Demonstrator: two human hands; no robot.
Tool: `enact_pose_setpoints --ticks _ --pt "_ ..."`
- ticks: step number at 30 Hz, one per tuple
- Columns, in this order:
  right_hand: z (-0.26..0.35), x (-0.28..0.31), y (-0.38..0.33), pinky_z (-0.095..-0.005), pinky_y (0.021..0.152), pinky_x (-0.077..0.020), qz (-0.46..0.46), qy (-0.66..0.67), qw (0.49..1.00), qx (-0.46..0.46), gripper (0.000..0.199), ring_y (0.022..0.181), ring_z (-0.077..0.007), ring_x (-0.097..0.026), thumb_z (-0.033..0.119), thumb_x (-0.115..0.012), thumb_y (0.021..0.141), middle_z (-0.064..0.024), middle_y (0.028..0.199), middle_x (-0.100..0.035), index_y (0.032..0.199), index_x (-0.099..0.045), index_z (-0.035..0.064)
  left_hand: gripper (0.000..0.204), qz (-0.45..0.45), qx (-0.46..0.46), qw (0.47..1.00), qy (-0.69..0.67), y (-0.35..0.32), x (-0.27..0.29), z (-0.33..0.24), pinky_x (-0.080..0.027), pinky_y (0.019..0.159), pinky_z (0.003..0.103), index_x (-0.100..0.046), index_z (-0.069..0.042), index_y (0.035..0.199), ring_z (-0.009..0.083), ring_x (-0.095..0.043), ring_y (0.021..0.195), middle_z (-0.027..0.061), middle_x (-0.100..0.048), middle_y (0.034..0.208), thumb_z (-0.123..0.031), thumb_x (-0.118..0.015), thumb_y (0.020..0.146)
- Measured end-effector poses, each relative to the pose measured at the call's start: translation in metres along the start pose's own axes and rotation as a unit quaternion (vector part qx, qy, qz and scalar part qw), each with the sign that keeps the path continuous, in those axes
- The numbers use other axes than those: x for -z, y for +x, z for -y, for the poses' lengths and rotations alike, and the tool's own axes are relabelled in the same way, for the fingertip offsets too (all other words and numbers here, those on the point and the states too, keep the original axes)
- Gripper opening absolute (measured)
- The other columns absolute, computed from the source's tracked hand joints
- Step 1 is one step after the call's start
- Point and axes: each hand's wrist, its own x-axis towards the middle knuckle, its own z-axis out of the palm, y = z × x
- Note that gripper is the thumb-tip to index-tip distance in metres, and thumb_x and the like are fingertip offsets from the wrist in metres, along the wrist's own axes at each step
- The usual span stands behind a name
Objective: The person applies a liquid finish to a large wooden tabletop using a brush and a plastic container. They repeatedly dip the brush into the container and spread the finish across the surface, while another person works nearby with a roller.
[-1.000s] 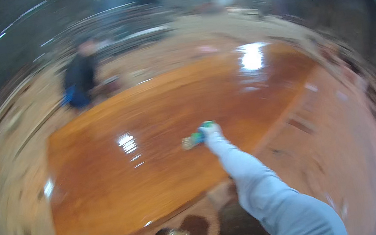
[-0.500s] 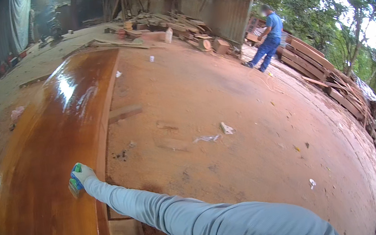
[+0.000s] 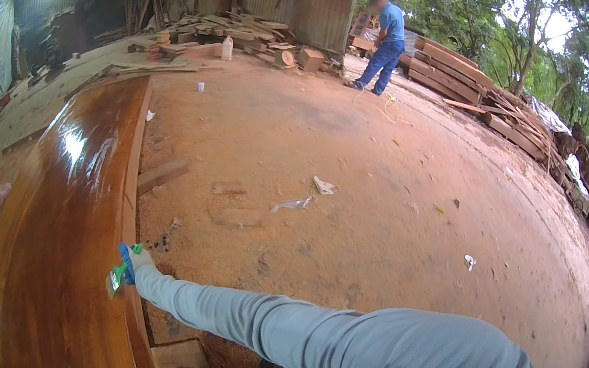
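A green-handled flat brush [image 3: 117,276] is gripped in the gloved right hand [image 3: 137,259] fingers at the glossy varnished brown wooden slab [image 3: 45,297] edge, just beyond the fingertips; excess pressure there risks runs.

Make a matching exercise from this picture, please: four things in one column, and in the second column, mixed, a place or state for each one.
Things:
1. paintbrush
2. wooden slab
3. other person
4. wood offcut

Places or states:
A. stands far back near the stacked planks
B. lies on the dirt ground beside the slab
C. held in the right hand, at the slab's edge
D. glossy, wet-looking and reddish brown

Pairs: 1-C, 2-D, 3-A, 4-B
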Motion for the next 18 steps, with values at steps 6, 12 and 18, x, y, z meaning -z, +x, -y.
enact_pose_setpoints --ticks 6,12,18 --pt "0.000 -0.006 -0.018 -0.0348 0.042 -0.0481 0.029 -0.028 0.999 0.006 0.036 0.053 -0.0199 -0.060 0.048 -0.066 0.090 -0.0044 0.077 -0.062 0.097 -0.058 0.0138 0.039 0.070 -0.144 0.968 0.196 0.011 0.030 0.030 -0.046 0.090 0.040 -0.058 -0.006 0.127 0.0300 -0.055 0.104 0.0172 -0.055 0.116 -0.019 -0.063 0.091" --pt "-0.002 -0.009 -0.041 -0.0344 0.041 -0.0481 0.030 -0.017 0.999 0.003 0.036 0.052 -0.0197 -0.059 0.047 -0.066 0.090 -0.0045 0.074 -0.060 0.096 -0.058 0.0131 0.045 0.066 -0.163 0.950 0.257 0.004 0.037 0.029 -0.044 0.098 0.046 -0.057 -0.009 0.131 0.0420 -0.052 0.117 0.0245 -0.052 0.130 -0.015 -0.063 0.087" --pt "-0.010 -0.017 -0.035 -0.0348 0.040 -0.0478 0.028 -0.037 0.999 0.015 0.036 0.050 -0.0198 -0.059 0.047 -0.066 0.090 -0.0054 0.073 -0.059 0.094 -0.059 0.0123 0.045 0.070 -0.179 0.951 0.243 0.004 0.038 0.028 -0.042 0.100 0.047 -0.057 -0.008 0.132 0.0433 -0.051 0.118 0.0257 -0.052 0.128 -0.010 -0.059 0.088"
